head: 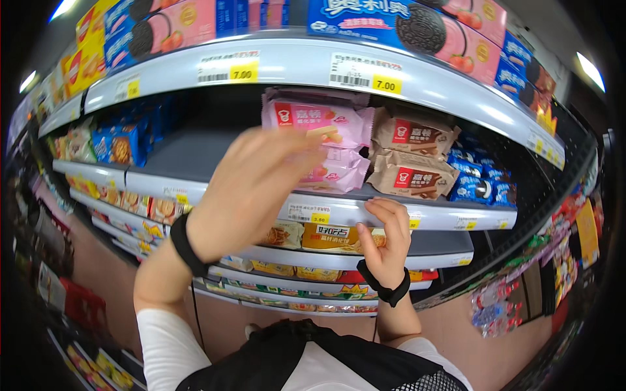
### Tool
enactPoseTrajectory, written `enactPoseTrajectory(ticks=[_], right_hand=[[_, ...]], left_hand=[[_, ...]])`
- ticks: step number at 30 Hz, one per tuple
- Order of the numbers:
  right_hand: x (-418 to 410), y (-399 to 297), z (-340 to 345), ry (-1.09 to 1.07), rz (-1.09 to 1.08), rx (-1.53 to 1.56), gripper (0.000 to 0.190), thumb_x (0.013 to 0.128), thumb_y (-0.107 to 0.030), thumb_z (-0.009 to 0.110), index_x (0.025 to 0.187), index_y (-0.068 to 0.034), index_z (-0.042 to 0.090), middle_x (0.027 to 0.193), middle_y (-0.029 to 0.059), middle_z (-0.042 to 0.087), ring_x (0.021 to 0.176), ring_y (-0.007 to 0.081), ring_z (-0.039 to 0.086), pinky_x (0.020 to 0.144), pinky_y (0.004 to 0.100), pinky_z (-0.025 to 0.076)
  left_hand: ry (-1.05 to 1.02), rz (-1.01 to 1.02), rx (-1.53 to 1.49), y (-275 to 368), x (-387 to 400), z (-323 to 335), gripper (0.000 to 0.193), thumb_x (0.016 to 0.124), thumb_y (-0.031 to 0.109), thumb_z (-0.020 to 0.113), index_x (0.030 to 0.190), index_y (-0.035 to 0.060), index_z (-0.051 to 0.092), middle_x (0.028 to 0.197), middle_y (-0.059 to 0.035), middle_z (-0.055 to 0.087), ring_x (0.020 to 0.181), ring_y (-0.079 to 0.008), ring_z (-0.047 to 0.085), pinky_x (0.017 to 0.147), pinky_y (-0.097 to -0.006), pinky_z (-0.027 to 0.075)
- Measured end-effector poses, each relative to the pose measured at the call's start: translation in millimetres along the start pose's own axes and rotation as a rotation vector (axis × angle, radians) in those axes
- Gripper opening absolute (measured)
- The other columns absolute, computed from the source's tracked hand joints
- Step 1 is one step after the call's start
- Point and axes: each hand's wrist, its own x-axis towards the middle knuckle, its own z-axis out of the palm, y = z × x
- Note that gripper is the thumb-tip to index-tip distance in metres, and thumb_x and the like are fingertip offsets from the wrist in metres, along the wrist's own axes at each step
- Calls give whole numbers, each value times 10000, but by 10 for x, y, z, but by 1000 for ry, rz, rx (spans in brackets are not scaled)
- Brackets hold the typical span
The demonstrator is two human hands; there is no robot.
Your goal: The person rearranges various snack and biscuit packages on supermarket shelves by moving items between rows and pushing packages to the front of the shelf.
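My left hand [259, 181] reaches across the front of two stacked pink packs of wafer biscuits, an upper pack [303, 115] and a lower pack [345, 178]. It is blurred, and its fingertips overlap the packs, so I cannot tell whether it grips one. Fingers of my right hand [389, 237] touch the pale front strip [342, 210] of that shelf, with thumb and fingers apart and nothing held. Just right of the pink packs, brown wafer packs lie stacked, an upper one [420, 134] above a lower one [415, 178]. Both wrists wear black bands.
Small blue Oreo packs [472, 188] sit at the shelf's right end. Blue biscuit packs [117, 144] lie at its left. Overhead, an upper shelf edge [293, 58] bears price labels and Oreo boxes [362, 24]. Lower shelves hold a yellow biscuit box [327, 238]. Bottles [496, 308] stand right.
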Motion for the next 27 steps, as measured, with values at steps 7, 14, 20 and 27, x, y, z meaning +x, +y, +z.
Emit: enactPoseTrajectory(ticks=[7,14,20,27], right_hand=[[-154,-5,-22,47,42,96,271,765,-17,666,1032,-6,620,1039,164,602,1009,316,560,889,387,422],[-298,-63,-41,83,26,2,261,768,-2,653,1027,-1,619,1036,162,594,1010,328,552,897,405,407],[-319,-84,-88,43,-2,24,280,762,16,646,1039,-1,611,1047,150,588,1043,335,545,924,417,404],[-333,-64,-95,21,-34,-1,206,779,29,623,983,1,615,1041,153,581,1041,320,557,923,402,418]], left_hand=[[-126,-30,316,-474,289,332,540,881,231,601,1321,-27,424,1344,-258,436,1282,-416,370,1068,-465,295],[-411,-60,46,-590,551,425,646,881,395,619,1277,-83,439,1255,-296,506,1189,-418,483,1010,-398,386],[-498,33,154,-602,656,332,695,860,448,628,1273,-82,454,1256,-269,525,1178,-389,503,1008,-383,395],[-452,61,272,-569,659,297,786,787,489,697,1280,-73,454,1277,-263,514,1195,-379,495,1019,-384,385]])
